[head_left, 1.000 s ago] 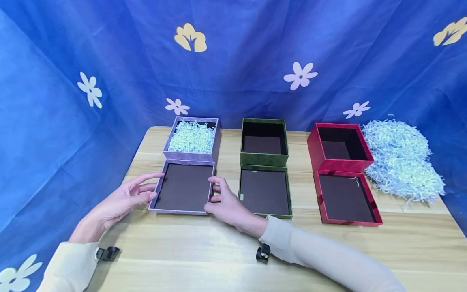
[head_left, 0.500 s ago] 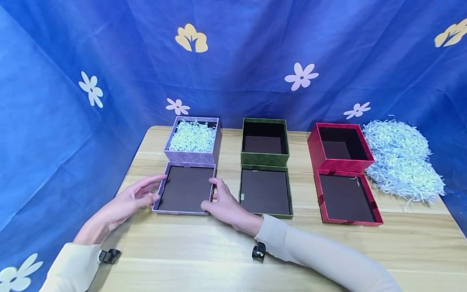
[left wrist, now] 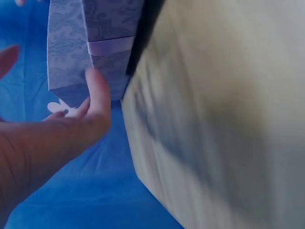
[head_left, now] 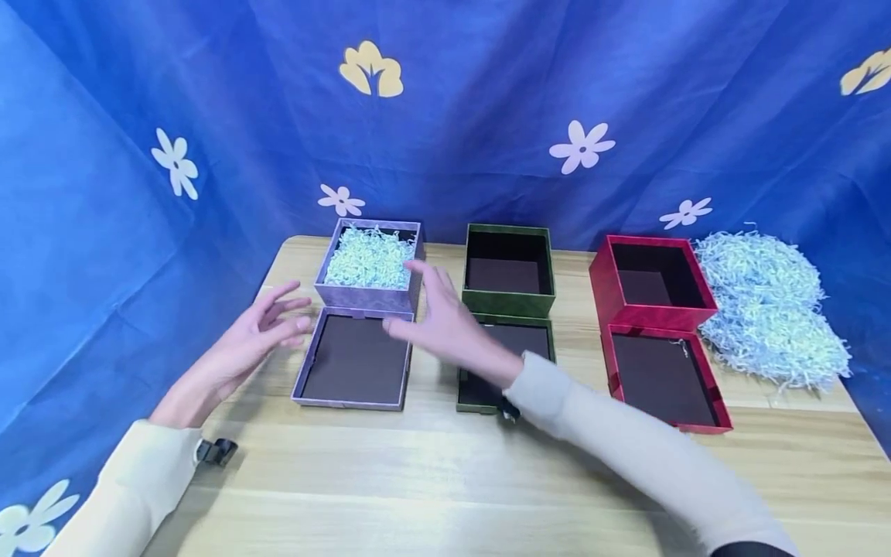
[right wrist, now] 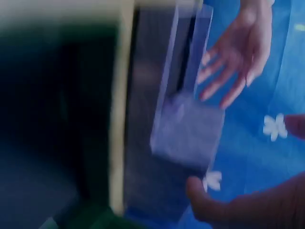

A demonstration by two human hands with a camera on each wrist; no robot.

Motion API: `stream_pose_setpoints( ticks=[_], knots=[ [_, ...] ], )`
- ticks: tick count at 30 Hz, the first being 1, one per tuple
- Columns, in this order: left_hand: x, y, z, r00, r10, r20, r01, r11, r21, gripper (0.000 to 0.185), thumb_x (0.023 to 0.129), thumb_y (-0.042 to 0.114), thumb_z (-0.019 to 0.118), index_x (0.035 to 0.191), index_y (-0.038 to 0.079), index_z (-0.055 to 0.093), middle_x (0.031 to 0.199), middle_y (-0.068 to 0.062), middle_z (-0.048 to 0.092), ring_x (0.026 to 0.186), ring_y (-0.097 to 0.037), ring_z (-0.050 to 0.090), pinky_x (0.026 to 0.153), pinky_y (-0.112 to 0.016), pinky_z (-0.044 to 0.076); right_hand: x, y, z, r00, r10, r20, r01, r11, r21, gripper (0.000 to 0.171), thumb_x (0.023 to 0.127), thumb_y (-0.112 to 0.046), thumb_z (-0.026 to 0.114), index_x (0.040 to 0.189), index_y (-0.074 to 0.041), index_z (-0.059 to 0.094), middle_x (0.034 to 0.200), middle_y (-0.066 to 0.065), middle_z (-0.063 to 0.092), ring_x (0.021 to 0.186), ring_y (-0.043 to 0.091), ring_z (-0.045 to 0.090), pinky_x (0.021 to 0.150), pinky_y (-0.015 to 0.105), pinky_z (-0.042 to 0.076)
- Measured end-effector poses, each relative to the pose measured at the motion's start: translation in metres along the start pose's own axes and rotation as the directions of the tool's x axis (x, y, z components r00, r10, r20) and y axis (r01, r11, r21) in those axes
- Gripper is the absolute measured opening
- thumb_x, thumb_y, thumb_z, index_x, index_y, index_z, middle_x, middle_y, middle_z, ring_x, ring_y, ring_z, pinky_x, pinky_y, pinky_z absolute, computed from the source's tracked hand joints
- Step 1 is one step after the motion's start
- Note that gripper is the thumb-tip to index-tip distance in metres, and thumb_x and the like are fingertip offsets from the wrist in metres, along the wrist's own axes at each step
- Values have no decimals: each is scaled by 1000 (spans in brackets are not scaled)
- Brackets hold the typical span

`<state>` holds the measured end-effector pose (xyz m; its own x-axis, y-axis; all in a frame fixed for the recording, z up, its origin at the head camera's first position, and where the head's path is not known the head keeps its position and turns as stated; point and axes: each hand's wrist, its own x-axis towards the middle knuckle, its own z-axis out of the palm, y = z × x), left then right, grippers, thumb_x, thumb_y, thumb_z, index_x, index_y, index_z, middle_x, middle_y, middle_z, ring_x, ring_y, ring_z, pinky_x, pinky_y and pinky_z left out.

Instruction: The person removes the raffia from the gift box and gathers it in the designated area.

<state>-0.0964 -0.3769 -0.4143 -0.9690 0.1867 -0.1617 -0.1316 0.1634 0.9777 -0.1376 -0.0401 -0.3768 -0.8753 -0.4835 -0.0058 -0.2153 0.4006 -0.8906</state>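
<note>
At the left of the table stands a purple box (head_left: pixel 355 297), with pale blue shredded paper (head_left: pixel 369 259) filling much of it. Its shallow purple lid (head_left: pixel 355 360) lies in front, dark lining upward. My left hand (head_left: pixel 244 348) hovers left of the lid, fingers apart and holding nothing; the left wrist view shows its thumb near a purple side with a ribbon tab (left wrist: pixel 110 46). Between the purple box and the green box (head_left: pixel 506 303), my right hand (head_left: pixel 448 325) is raised, slightly blurred, with thumb and fingers spread and nothing held. Its forearm hides part of the green lid (head_left: pixel 518 340).
A red box (head_left: pixel 650 316) stands farther right, its red lid (head_left: pixel 664 379) lying in front with a small pale scrap inside. Beside it lies a big heap of shredded paper (head_left: pixel 766 309). A blue flowered cloth (head_left: pixel 473 116) hangs behind the wooden table (head_left: pixel 390 480).
Both hands have come off the purple lid's sides and moved up, away from the table's front. Before that, the lid shifted slightly to the right. The other boxes stay put.
</note>
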Motion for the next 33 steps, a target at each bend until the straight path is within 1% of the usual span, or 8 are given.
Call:
stream_pose_setpoints(
  ticks=[4,7,12,19,23,27,30,33],
  knots=[
    [24,8,-1,1000,18,-23,-20,997,-69,85,111,7,64,177,17,11,175,-32,11,152,-36,37,105,-25,51,37,-8,-20,996,-90,-25,87,989,-119,91,91,-44,83,167,-27,36,169,2,32,152,21,36,119,57,40],
    [37,12,-6,1000,-8,-4,8,1000,-1,95,109,8,67,177,26,3,179,-24,5,160,-45,18,117,-35,42,63,-16,-21,992,-124,-2,121,972,-202,92,91,-43,83,167,-22,37,169,6,30,151,22,33,120,52,39],
    [67,15,-6,998,-44,50,40,997,69,108,105,11,74,176,31,-6,181,-16,2,163,-44,10,126,-66,18,96,-19,-15,991,-126,45,134,942,-308,97,92,-44,83,170,-18,32,171,10,27,152,26,29,121,48,36],
    [82,8,-2,995,-47,83,44,998,42,113,103,7,75,176,30,-8,181,-18,2,165,-38,6,128,-63,13,128,-19,2,979,-153,137,195,900,-389,104,90,-42,87,173,-19,27,170,16,27,149,32,34,118,52,40],
    [81,6,0,995,-36,90,32,999,44,109,103,7,76,176,34,-1,176,-19,21,159,-35,25,125,-49,28,142,-22,13,977,-56,207,141,894,-426,106,90,-46,89,173,-20,28,168,15,33,144,30,40,114,48,45],
    [85,7,4,995,-17,94,14,999,32,105,103,6,76,176,35,6,167,-12,34,147,-25,41,111,-27,42,155,-22,25,969,111,222,8,879,-477,105,92,-52,85,174,-23,26,167,12,35,141,29,44,112,45,46],
    [88,7,8,997,-18,81,17,1000,17,107,102,5,77,176,34,7,168,-8,32,144,-21,43,108,-22,43,161,-22,34,954,214,212,-67,838,-541,104,94,-55,82,175,-29,22,167,10,35,142,30,45,112,46,46],
    [90,6,11,997,-27,69,26,1000,10,109,101,5,78,176,35,4,169,-8,28,144,-22,43,110,-23,42,165,-23,39,936,285,206,-97,773,-627,103,97,-58,78,175,-34,16,170,10,32,148,35,41,115,49,43]
  ],
)
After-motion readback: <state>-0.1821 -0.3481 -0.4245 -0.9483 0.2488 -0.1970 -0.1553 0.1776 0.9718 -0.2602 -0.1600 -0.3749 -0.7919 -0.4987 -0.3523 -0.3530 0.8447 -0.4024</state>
